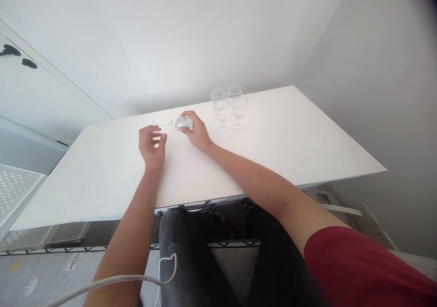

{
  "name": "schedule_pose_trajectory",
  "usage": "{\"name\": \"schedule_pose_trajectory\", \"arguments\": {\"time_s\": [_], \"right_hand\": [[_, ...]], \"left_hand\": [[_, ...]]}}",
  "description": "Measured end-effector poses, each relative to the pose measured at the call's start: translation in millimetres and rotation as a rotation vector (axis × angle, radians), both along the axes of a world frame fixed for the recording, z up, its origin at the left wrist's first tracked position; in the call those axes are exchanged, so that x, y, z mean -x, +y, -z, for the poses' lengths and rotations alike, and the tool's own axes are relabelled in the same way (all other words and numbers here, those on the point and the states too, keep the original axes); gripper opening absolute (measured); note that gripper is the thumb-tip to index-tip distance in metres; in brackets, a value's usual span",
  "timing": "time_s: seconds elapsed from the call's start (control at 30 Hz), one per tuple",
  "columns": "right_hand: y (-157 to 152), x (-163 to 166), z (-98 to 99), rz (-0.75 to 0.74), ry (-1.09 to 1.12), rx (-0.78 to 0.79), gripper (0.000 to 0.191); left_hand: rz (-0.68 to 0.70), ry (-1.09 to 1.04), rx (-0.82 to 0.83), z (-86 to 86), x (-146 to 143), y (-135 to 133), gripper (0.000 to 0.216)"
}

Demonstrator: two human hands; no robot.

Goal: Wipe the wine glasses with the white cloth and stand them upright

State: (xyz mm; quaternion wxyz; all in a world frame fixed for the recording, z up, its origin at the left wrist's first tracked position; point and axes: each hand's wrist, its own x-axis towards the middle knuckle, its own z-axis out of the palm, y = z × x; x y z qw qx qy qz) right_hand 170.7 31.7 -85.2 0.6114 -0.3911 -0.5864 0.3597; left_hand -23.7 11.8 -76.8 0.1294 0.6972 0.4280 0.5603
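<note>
At the upper left of the frame stood a white cabinet [41, 93] with two dark knobs, and below it, at the left edge, a perforated white shelf [13, 191]. The white table [273, 152] ran across the middle of the frame. Left of centre, the left hand [152, 148] rested on the table with its fingers [160, 136] loosely curled and slightly apart, their tips at or just beside the foot of a glass [177, 123] that lay on its side; whether they gripped the foot could not be told. Just right of that, the right hand [194, 132] was closed over the bowl of the same lying glass, fingers wrapped around it from above. Further right, near the table's far edge, four glasses [228, 107] stood upright in a tight cluster, well apart from the hands. Judging by this, four glasses were already standing and the fifth was not yet upright or among them. In the lower part of the frame, dark trousers [191, 252] showed under the table, a pale cable [136, 279] crossed them, and a red sleeve [358, 270] filled the lower right corner.
</note>
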Motion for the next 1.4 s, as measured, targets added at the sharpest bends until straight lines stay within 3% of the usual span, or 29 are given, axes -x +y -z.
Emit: {"name": "schedule_pose_trajectory", "arguments": {"time_s": [0.1,0.23,0.37,0.43,0.53,0.63,0.73,0.8,0.87,0.93,1.03,1.2,1.33,1.4], "right_hand": [[2.2,-1.7,0.4,-0.036,0.062,0.067,0.046],[3.5,-1.3,2.3,-0.12,0.14,0.116,0.053],[-3.1,0.1,-2.7,-0.087,0.042,0.002,0.051],[-9.6,0.6,-8.6,-0.026,-0.052,-0.064,0.046],[-19.4,1.6,-16.6,0.186,-0.128,-0.144,0.034],[-23.8,4.9,-18.0,0.274,-0.002,-0.116,0.032],[-21.7,11.0,-14.5,0.101,0.296,0.099,0.043],[-18.7,14.0,-13.2,-0.092,0.497,0.202,0.035],[-16.2,13.9,-14.0,-0.29,0.631,0.216,0.024],[-14.8,10.5,-16.4,-0.423,0.672,0.202,0.026],[-14.1,4.9,-19.6,-0.487,0.617,0.199,0.031],[-19.4,8.9,-19.7,-0.392,0.355,0.127,0.036],[-27.9,12.1,-21.5,-0.187,-0.017,-0.203,0.03],[-28.5,9.7,-23.8,-0.169,-0.208,-0.388,0.023]], "left_hand": [[-0.116,0.184,-0.104,2.9,2.0,5.2,0.035],[-0.196,0.333,-0.09,8.9,2.8,12.8,0.038],[-0.223,0.386,-0.002,12.1,3.1,17.0,0.031],[-0.212,0.404,0.062,11.3,3.3,17.3,0.033],[-0.233,0.359,0.137,8.3,3.7,15.4,0.044],[-0.268,0.173,0.192,5.6,3.6,11.4,0.048],[-0.116,0.081,0.199,6.0,2.3,7.7,0.058],[0.053,0.122,0.216,8.1,1.7,6.8,0.067],[0.175,0.161,0.24,10.7,1.6,7.1,0.074],[0.257,0.162,0.252,12.5,1.8,7.8,0.078],[0.332,0.123,0.258,12.9,0.9,7.9,0.079],[0.208,-0.029,0.246,9.8,-2.4,7.0,0.075],[0.155,-0.026,0.263,9.3,-2.4,9.5,0.074],[0.136,0.037,0.251,9.7,-1.7,10.4,0.074]]}}
